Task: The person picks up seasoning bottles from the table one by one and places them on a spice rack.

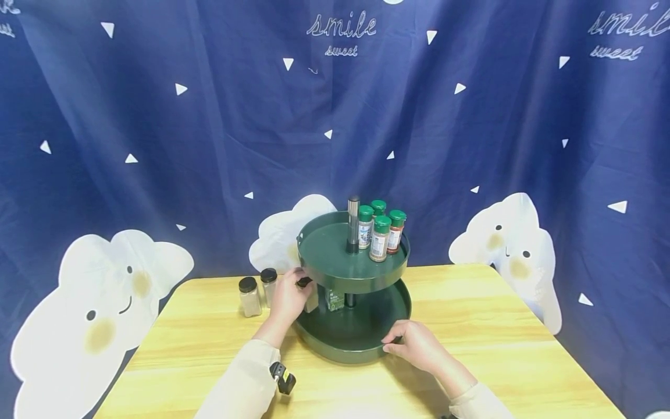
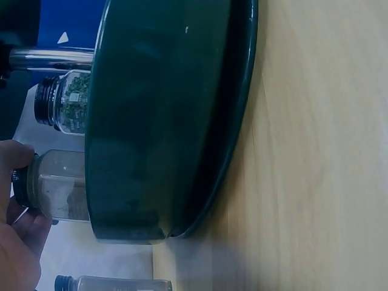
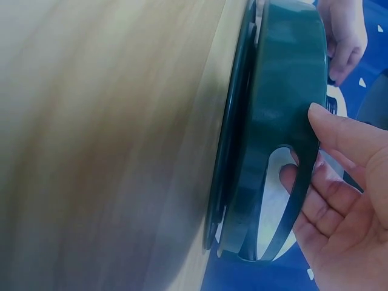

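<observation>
A dark green two-tier turntable rack (image 1: 356,283) stands on the table. My left hand (image 1: 289,294) grips a clear glass spice jar (image 2: 60,185) by its black lid, inside the left side of the lower tier (image 1: 348,354); the tray wall hides the jar's base. Beside it in that tier is a jar of green herbs (image 2: 76,100), also black-lidded. At the front right of the lower tier, my right hand (image 1: 416,346) pinches the rim. In the right wrist view, its thumb lies on the outside of the tray wall (image 3: 285,79), with fingers at the cut-out handle slot.
Two black-lidded spice jars, a nearer one (image 1: 250,298) and a farther one (image 1: 269,285), stand on the wooden table (image 1: 209,349) left of the rack. Several green-capped spice bottles (image 1: 379,241) stand on the upper tier near its post (image 1: 353,227). A blue curtain (image 1: 209,116) hangs behind.
</observation>
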Demonstrator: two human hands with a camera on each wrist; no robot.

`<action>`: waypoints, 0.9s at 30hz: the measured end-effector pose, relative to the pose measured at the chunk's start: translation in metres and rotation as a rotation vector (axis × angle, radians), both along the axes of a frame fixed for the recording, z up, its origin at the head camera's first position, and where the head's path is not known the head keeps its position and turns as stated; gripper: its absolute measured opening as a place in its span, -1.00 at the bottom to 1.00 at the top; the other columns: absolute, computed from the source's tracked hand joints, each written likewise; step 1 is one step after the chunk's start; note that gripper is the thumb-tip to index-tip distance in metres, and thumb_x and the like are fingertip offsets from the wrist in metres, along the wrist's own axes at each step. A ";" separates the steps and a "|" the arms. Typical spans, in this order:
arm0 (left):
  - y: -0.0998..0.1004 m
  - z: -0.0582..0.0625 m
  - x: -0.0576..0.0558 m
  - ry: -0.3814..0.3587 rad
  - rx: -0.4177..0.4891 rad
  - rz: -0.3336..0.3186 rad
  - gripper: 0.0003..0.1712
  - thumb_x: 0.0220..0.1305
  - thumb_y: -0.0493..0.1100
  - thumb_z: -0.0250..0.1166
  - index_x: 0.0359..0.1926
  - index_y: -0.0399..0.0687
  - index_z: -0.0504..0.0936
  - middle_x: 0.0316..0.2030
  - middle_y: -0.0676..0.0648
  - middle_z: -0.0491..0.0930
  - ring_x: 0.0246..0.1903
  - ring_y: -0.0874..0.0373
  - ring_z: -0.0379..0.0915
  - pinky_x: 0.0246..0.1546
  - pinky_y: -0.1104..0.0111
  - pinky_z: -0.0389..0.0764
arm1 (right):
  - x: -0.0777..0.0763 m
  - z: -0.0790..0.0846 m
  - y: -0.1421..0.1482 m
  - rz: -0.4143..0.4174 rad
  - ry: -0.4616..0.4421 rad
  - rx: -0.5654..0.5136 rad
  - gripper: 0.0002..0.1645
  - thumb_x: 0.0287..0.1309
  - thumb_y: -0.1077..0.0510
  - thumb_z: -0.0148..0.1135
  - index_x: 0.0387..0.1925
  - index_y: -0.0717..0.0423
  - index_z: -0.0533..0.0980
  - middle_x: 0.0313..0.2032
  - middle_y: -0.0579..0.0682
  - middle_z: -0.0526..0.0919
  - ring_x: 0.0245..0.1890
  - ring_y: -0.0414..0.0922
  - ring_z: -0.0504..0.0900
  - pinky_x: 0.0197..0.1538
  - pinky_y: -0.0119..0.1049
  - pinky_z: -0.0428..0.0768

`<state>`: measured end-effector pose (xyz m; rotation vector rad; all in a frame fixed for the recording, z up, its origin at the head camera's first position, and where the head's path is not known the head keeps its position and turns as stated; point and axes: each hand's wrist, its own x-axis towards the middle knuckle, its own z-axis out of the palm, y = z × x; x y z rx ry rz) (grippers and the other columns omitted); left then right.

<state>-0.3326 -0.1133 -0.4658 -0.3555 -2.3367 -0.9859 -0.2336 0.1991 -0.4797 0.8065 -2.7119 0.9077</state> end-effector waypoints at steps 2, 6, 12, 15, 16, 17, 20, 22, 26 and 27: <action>0.000 0.000 0.000 -0.001 -0.009 0.000 -0.75 0.09 -0.26 0.47 -0.15 -0.19 0.76 -0.02 -0.20 0.68 -0.01 -0.19 0.62 0.11 -0.08 0.55 | 0.000 0.000 0.000 0.000 -0.002 0.001 -0.94 0.04 0.12 0.53 -0.40 -0.08 0.75 -0.37 -0.30 0.66 -0.29 -0.20 0.66 -0.18 -0.23 0.68; 0.000 -0.001 -0.001 -0.030 -0.018 -0.002 -0.74 0.11 -0.26 0.45 -0.14 -0.18 0.76 0.00 -0.20 0.67 0.01 -0.19 0.60 0.12 -0.08 0.55 | -0.001 -0.001 0.000 0.001 0.000 0.001 -0.94 0.04 0.12 0.53 -0.40 -0.08 0.75 -0.37 -0.31 0.66 -0.29 -0.22 0.66 -0.17 -0.24 0.68; 0.000 -0.002 -0.002 -0.017 -0.030 -0.001 -0.74 0.09 -0.26 0.46 -0.14 -0.18 0.76 -0.02 -0.21 0.68 -0.01 -0.19 0.61 0.10 -0.08 0.56 | -0.001 -0.001 0.000 0.006 0.007 -0.003 -0.94 0.04 0.13 0.53 -0.40 -0.07 0.75 -0.38 -0.31 0.66 -0.29 -0.24 0.65 -0.17 -0.24 0.68; 0.001 -0.002 -0.001 -0.002 -0.040 -0.001 -0.74 0.10 -0.26 0.46 -0.14 -0.20 0.76 -0.03 -0.22 0.68 -0.03 -0.20 0.62 0.08 -0.07 0.58 | 0.000 -0.001 0.000 0.007 0.009 -0.005 -0.94 0.04 0.13 0.53 -0.40 -0.07 0.75 -0.38 -0.31 0.67 -0.29 -0.24 0.65 -0.17 -0.24 0.68; 0.001 -0.002 -0.001 0.003 -0.042 -0.001 -0.74 0.10 -0.26 0.46 -0.15 -0.21 0.75 -0.04 -0.23 0.68 -0.04 -0.20 0.62 0.07 -0.07 0.58 | 0.000 -0.001 0.000 0.008 0.010 -0.005 -0.94 0.04 0.13 0.53 -0.40 -0.07 0.75 -0.37 -0.31 0.67 -0.29 -0.24 0.65 -0.17 -0.24 0.68; 0.001 -0.002 -0.001 0.006 -0.044 0.000 -0.74 0.10 -0.25 0.46 -0.15 -0.22 0.75 -0.05 -0.24 0.68 -0.04 -0.20 0.63 0.06 -0.06 0.59 | 0.000 -0.001 0.000 0.008 0.012 -0.004 -0.94 0.04 0.12 0.53 -0.40 -0.07 0.75 -0.37 -0.31 0.67 -0.29 -0.24 0.65 -0.17 -0.25 0.68; 0.002 -0.003 -0.001 0.008 -0.042 0.006 -0.75 0.11 -0.26 0.45 -0.16 -0.25 0.74 -0.05 -0.25 0.68 -0.04 -0.21 0.63 0.06 -0.04 0.60 | -0.001 -0.001 0.000 0.010 0.014 -0.001 -0.94 0.04 0.11 0.52 -0.40 -0.08 0.75 -0.37 -0.31 0.67 -0.29 -0.24 0.65 -0.16 -0.25 0.68; 0.002 -0.004 -0.001 0.007 -0.039 0.006 -0.75 0.11 -0.27 0.45 -0.16 -0.26 0.74 -0.05 -0.26 0.68 -0.04 -0.21 0.63 0.06 -0.02 0.62 | -0.001 -0.001 0.000 0.011 0.014 -0.002 -0.94 0.04 0.12 0.52 -0.40 -0.08 0.75 -0.37 -0.30 0.67 -0.29 -0.23 0.65 -0.16 -0.24 0.68; 0.003 -0.005 -0.003 0.003 -0.041 0.000 -0.74 0.13 -0.26 0.46 -0.14 -0.27 0.73 -0.04 -0.27 0.67 -0.03 -0.21 0.62 0.07 0.01 0.63 | -0.001 -0.001 0.000 0.009 0.013 -0.007 -0.94 0.03 0.13 0.53 -0.40 -0.07 0.75 -0.38 -0.31 0.66 -0.29 -0.24 0.65 -0.16 -0.24 0.68; 0.003 -0.006 -0.004 0.002 -0.039 -0.001 -0.72 0.13 -0.26 0.46 -0.13 -0.29 0.72 -0.03 -0.28 0.67 -0.02 -0.22 0.61 0.07 0.01 0.62 | -0.001 -0.001 0.000 0.007 0.012 -0.007 -0.94 0.03 0.13 0.53 -0.41 -0.08 0.75 -0.38 -0.31 0.66 -0.29 -0.24 0.65 -0.16 -0.25 0.68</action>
